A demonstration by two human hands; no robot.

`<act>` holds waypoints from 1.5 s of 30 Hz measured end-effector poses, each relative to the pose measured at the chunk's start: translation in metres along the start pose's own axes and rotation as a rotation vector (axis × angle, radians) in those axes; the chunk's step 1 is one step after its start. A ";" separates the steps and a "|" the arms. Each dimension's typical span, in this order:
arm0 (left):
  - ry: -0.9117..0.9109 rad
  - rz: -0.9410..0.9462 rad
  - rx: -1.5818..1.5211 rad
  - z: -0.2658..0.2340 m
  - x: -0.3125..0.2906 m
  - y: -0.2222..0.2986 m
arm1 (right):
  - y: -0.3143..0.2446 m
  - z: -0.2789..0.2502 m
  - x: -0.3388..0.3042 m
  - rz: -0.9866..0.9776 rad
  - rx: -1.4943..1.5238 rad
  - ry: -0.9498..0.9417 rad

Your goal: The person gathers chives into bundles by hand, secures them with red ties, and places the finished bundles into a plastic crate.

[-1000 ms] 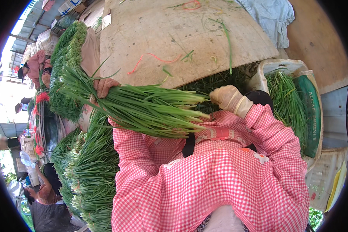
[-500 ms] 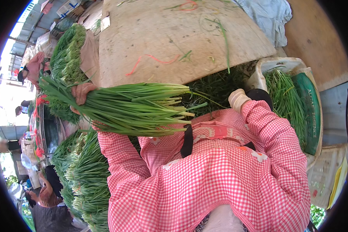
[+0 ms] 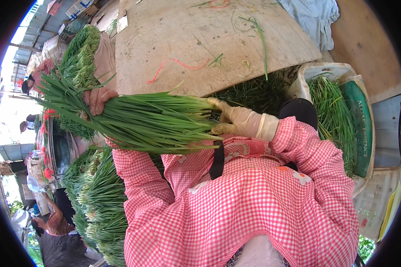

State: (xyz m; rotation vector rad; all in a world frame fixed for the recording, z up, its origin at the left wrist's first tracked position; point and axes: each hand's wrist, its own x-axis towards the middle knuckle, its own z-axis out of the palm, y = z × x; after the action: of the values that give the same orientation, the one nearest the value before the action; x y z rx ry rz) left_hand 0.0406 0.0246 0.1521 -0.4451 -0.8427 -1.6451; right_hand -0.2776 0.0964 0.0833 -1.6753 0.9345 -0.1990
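Note:
A thick bunch of garlic chives lies crosswise over my lap, leaf tips to the left and pale stem ends to the right. My left hand is wrapped round its leafy part, fingers closed over the top. At the pale end, my right hand, in a light glove, has its fingers and thumb on opposite sides of the stems. Part of its grip is hidden by the stems.
A wooden board with loose leaves and a red string lies ahead. Loose greens fill a white crate at right. Stacked chive bunches stand at left, more farther off. Other people are at far left.
My right hand has come left from beside the white crate onto the stem ends, its fingers now round them. The left hand keeps its hold; the bunch has shifted slightly.

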 end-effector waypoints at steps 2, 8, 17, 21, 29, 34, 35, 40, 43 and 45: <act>-0.042 -0.016 -0.007 0.000 0.003 -0.002 | 0.028 0.020 0.009 -0.177 -0.109 0.111; -0.166 0.006 -0.104 0.001 0.004 0.016 | 0.093 0.026 0.004 0.290 -0.649 -0.075; -0.085 -0.121 -0.139 -0.001 0.007 -0.007 | 0.062 -0.061 0.011 -0.396 -0.458 0.529; -0.118 -0.193 -0.195 -0.011 0.031 -0.048 | 0.010 -0.059 0.046 -0.451 0.158 0.182; 0.008 -0.101 -0.072 -0.017 0.013 -0.033 | 0.089 0.006 0.033 -0.002 1.189 -0.527; 0.096 -0.060 -0.103 -0.022 -0.002 -0.028 | 0.074 0.013 0.005 0.145 0.959 -0.381; 0.113 -0.052 -0.101 -0.021 -0.002 -0.032 | 0.078 0.013 0.006 0.142 0.922 -0.348; 0.166 0.026 -0.080 -0.027 -0.003 -0.036 | 0.084 0.020 0.002 -0.060 0.458 0.110; 0.258 0.084 0.033 -0.027 -0.018 -0.021 | 0.066 0.002 -0.004 0.010 -0.108 0.189; 0.313 0.126 0.124 -0.033 -0.028 -0.009 | 0.062 -0.007 -0.012 0.203 -0.490 0.156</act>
State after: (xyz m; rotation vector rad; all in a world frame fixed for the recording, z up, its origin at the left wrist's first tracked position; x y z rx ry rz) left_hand 0.0441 0.0198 0.1081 -0.1451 -0.6632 -1.4885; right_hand -0.3185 0.0970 0.0351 -2.0118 1.3419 0.0432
